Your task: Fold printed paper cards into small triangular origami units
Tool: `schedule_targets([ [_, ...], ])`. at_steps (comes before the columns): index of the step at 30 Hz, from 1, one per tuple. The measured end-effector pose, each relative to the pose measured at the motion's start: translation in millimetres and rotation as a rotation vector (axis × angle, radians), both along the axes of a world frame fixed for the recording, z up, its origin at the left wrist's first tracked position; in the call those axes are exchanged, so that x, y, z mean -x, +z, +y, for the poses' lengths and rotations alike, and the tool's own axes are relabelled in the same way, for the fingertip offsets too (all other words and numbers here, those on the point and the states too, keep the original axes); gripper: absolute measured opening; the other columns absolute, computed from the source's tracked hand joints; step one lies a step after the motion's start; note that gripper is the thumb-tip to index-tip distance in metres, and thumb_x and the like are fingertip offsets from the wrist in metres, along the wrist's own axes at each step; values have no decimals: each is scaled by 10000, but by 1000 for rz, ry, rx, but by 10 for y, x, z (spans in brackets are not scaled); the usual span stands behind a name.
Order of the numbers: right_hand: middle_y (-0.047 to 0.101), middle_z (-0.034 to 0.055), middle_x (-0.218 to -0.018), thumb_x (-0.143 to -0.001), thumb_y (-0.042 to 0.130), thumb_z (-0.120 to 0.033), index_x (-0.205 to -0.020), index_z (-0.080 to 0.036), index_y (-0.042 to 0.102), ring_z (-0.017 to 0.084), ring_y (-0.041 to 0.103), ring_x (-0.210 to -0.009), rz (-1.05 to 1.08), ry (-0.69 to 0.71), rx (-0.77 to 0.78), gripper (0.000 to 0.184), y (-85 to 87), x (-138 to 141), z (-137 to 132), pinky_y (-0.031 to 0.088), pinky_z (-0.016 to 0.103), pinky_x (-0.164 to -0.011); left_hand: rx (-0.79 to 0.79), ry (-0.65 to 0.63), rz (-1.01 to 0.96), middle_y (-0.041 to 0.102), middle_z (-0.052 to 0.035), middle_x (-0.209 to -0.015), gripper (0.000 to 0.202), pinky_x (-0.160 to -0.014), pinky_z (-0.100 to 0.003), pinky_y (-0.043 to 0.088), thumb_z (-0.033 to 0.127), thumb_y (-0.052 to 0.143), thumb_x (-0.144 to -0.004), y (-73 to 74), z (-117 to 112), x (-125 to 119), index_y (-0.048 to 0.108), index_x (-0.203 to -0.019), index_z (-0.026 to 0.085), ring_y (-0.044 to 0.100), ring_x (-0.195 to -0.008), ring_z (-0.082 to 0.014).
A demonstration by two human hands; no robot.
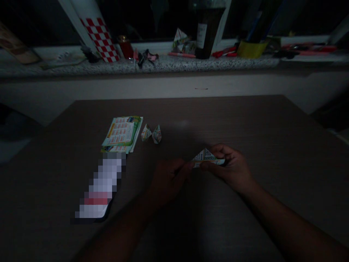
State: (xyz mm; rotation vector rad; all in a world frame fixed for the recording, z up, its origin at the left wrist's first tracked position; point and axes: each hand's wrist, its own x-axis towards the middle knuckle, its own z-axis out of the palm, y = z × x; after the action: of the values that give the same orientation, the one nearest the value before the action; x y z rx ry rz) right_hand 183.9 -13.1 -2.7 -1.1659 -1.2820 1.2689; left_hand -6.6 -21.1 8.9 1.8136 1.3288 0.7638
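Note:
A small printed paper (205, 155), folded into a triangle with a strip along its lower edge, is held just above the table between both hands. My left hand (171, 178) pinches its left end. My right hand (233, 165) grips the right side, thumb in front and fingers behind, which hide part of it. To the left, two small folded paper pieces (156, 134) stand close together on the table. Beside them lies a stack of printed sheets (121, 131) with calendar-like grids.
A phone (102, 189) with a blurred screen lies on the dark wooden table (245, 120), left of my hands. Along the granite sill (169, 65) stand a red-checked cylinder (102, 38), a dark cup (207, 34), a yellow holder (252, 48) and another folded paper (181, 38). The room is dim.

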Motion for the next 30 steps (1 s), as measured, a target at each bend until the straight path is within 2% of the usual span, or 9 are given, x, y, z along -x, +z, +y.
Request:
schedule_targets([
  [4,673,-8,-654,-625,802,-276,-768,-186,563,108,583,-525,0,1,-13,293,-2,-1,-1,465,216,-501,-46,-61,3,561,21,-518,424,-490,-210,333,401,453,-918,11,3,17,615,-604,165,507,-488,-96],
  [10,703,9,-700,-630,800,-296,-811,-193,586,128,621,-554,-14,45,-27,298,-26,8,-11,487,228,-505,-19,-119,22,646,9,-628,357,-524,-211,371,417,486,-904,-7,22,34,682,-746,165,575,-574,-117],
  [13,714,20,-733,-632,805,-298,-828,-192,600,136,643,-582,-4,42,-32,303,-30,6,-7,504,235,-527,6,-100,-1,673,6,-614,377,-530,-208,392,391,466,-920,-6,28,37,694,-717,171,605,-561,-118],
  [18,703,0,-698,-645,802,-297,-844,-197,602,135,654,-588,42,-29,-74,300,-21,-16,20,521,238,-550,57,-44,-95,728,-13,-690,385,-608,-213,446,395,446,-935,-4,38,61,723,-784,174,664,-637,-132],
  [23,703,5,-699,-676,787,-298,-904,-197,600,137,652,-575,3,21,-82,312,-88,-2,-7,516,239,-528,179,-76,-181,742,-12,-795,305,-634,-225,470,432,537,-884,8,25,28,713,-934,188,675,-743,-165],
  [26,703,5,-722,-706,771,-279,-960,-215,611,148,663,-609,-74,45,-172,306,-133,7,-36,530,255,-553,217,-86,-216,736,-8,-769,270,-662,-234,487,407,567,-869,3,17,-8,714,-837,183,675,-748,-165],
  [30,708,41,-870,-754,741,-248,-987,-242,645,185,679,-778,-239,-49,-419,252,-123,-26,-37,556,310,-691,260,-33,-339,745,-12,-742,249,-673,-238,515,349,557,-887,-21,14,-16,717,-800,179,690,-708,-154],
])
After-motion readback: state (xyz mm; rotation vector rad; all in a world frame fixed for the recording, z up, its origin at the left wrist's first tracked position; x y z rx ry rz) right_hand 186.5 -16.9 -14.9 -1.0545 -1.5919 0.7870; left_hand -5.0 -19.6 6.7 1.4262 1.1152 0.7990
